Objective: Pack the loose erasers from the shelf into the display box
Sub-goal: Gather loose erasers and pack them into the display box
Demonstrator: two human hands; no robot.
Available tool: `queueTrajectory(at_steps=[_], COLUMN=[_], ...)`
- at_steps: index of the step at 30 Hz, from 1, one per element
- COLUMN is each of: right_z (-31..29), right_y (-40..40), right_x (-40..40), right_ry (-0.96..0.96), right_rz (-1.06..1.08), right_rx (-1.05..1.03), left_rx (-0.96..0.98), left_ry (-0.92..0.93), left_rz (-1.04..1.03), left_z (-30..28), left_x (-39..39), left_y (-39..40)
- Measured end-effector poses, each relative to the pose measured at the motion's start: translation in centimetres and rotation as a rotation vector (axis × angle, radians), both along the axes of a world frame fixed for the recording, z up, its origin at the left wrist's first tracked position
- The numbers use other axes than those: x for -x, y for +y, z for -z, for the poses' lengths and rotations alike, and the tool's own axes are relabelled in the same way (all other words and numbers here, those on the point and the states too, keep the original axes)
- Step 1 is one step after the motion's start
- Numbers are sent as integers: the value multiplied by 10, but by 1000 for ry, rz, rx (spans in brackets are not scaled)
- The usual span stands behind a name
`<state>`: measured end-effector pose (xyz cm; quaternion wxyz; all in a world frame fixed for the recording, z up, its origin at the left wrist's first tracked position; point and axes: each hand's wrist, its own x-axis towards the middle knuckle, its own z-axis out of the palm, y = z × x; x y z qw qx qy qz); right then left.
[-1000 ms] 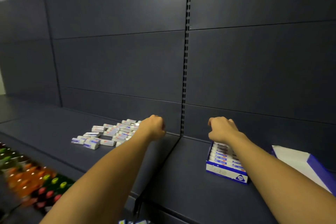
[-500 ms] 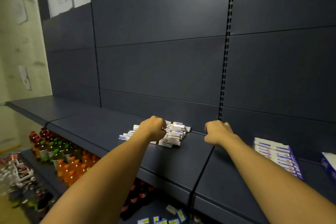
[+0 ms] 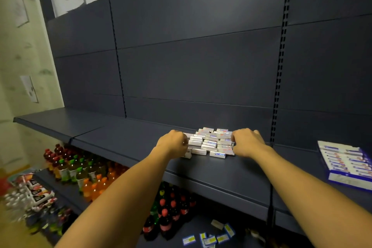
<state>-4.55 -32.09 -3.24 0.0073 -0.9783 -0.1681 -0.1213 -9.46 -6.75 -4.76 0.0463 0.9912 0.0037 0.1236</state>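
The left hand [image 3: 172, 143] presses against the left side of a heap of small white rectangular erasers in printed paper sleeves [image 3: 211, 144], its fingers curled in against the outermost ones; whether that grip actually grasps an eraser or only pushes, I cannot tell. The right hand [image 3: 246, 143] does the same on the heap's right side, knuckles up, fingers curled at the edge of the pile, and its grip is equally unclear. The erasers lie bunched between the two hands, some stacked on others, near the back of a dark grey metal shelf [image 3: 124, 139]. Further right on the same shelf level, well apart from the heap, sits a blue and white cardboard display box [image 3: 351, 181], open on top, with rows of erasers lying side by side in it. On the lower shelf, bottles of drink with red, green and orange caps [image 3: 80, 171] stand in rows, and small yellow and blue price tags [image 3: 209, 237] lie loose.
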Motion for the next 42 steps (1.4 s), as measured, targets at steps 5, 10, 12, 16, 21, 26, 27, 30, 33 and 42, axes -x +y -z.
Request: queueTrajectory(at_steps=[5,10,12,16,21,26,27,30,33,42], right_z=[-4,-7,-8,-9,-5,-1,0,2,4,12], right_y=[20,39,47,60,75,90,93,102,108,133], right_x=[-8,-35,-50,-79,-106,-124,-127,-138,-147,-161], right_ry=[-12,-28,-41,-32,-20,-6,0,22,48,104], right_rz=[-6,-33,-50,-72,-85,-72,-67,-47,-18,-30], right_rx=[-14,-53,-62,-104,-110,-102,-104,-134,-144,-122], left_rx=[41,67,79,60,-8,-47,-45,-65,-89,-106], left_ry=[-32,-46,-51,-61,-25,40,55,110,206,243], left_rz=[37,61,74,80,67,137,155,219,297,415], left_z=[7,9,8,4,-2,3,5,6,8,3], left_x=[-19,-57,-74,-106,-142,-170,-176,-192,-204,-226], left_y=[16,30,36,53,76,84,84,85,86,96])
